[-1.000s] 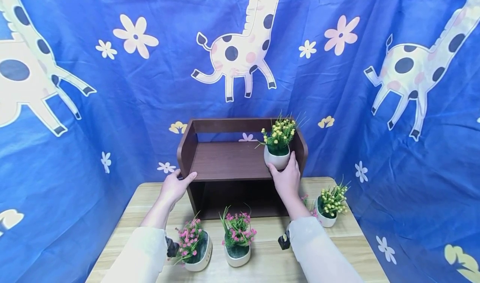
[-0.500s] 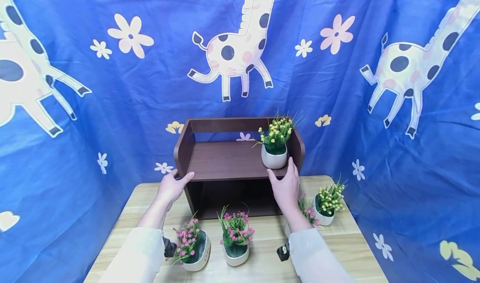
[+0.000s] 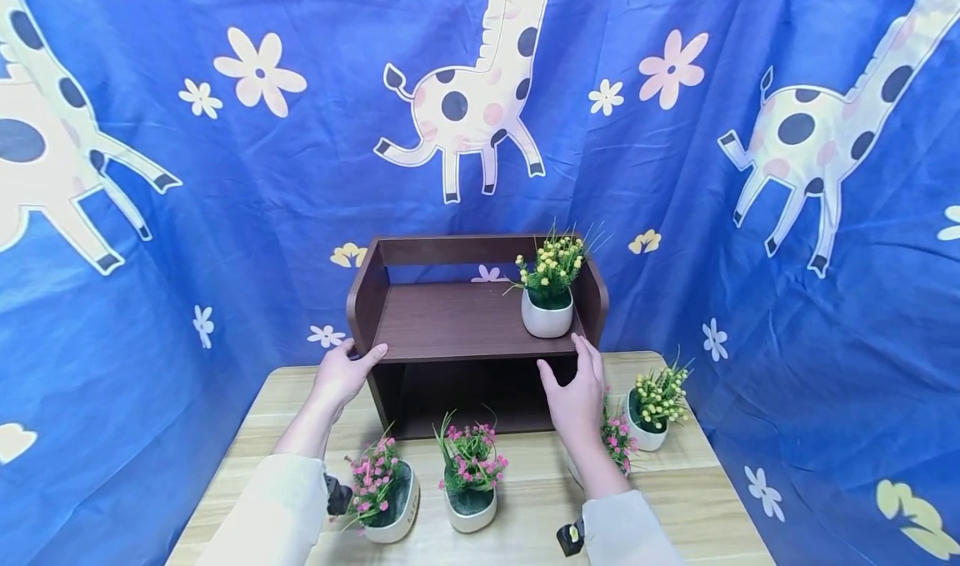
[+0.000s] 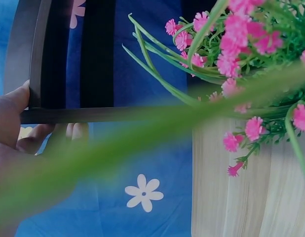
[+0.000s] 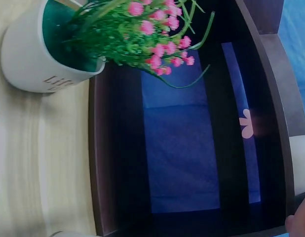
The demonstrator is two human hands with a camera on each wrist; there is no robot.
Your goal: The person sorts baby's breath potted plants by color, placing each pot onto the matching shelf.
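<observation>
A dark brown two-tier wooden shelf [image 3: 450, 320] stands at the back of the table. My left hand [image 3: 343, 376] grips its left front corner, thumb over the top board; the left wrist view shows the fingers [image 4: 36, 138] on the panel's outer side. Near the upper tier's right end sits a white pot of yellow flowers [image 3: 547, 314], upright. Just in front of it is my right hand [image 3: 576, 391], thumb and fingers spread with nothing between them. Whether a fingertip touches the shelf's edge, I cannot tell.
Two pots of pink flowers, a left one [image 3: 390, 503] and a middle one [image 3: 471, 499], stand before the shelf. Another pink-flowered plant [image 3: 618, 441] is partly behind my right forearm. A second yellow-flowered pot [image 3: 651, 424] stands at the table's right. Blue giraffe-print cloth [image 3: 300, 182] surrounds the table.
My right hand has let go of the yellow-flowered pot and drawn back and down toward me. The pot stays on the upper tier. My left hand keeps its grip on the shelf.
</observation>
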